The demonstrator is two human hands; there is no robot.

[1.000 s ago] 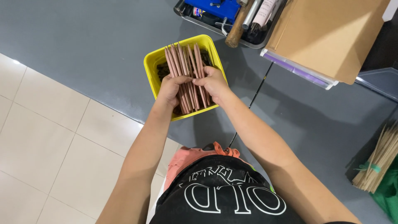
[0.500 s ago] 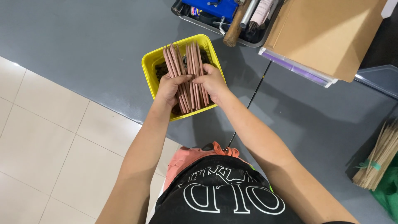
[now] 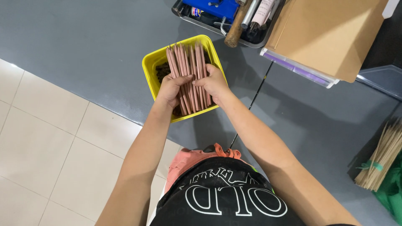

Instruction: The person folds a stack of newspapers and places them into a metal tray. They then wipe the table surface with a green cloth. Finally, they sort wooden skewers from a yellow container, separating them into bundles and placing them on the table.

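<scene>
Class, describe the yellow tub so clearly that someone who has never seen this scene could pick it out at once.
Start at the grey worktop and go to its near edge, beside the tiled floor. There sits the yellow tub, square and open-topped, where the left hand and right hand hold pinkish-brown sticks. It is the only bright yellow container; the tool tray behind it is dark.

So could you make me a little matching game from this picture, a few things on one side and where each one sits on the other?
Things:
1. pink sticks
2. cardboard box
3. tan stick bundle
4. blue tool

Places:
A. far right edge, tied with a green band
B. in the dark tray at the top
C. held by both hands in the yellow bin
D. top right, on a purple-edged stack

Pairs: 1-C, 2-D, 3-A, 4-B
</scene>
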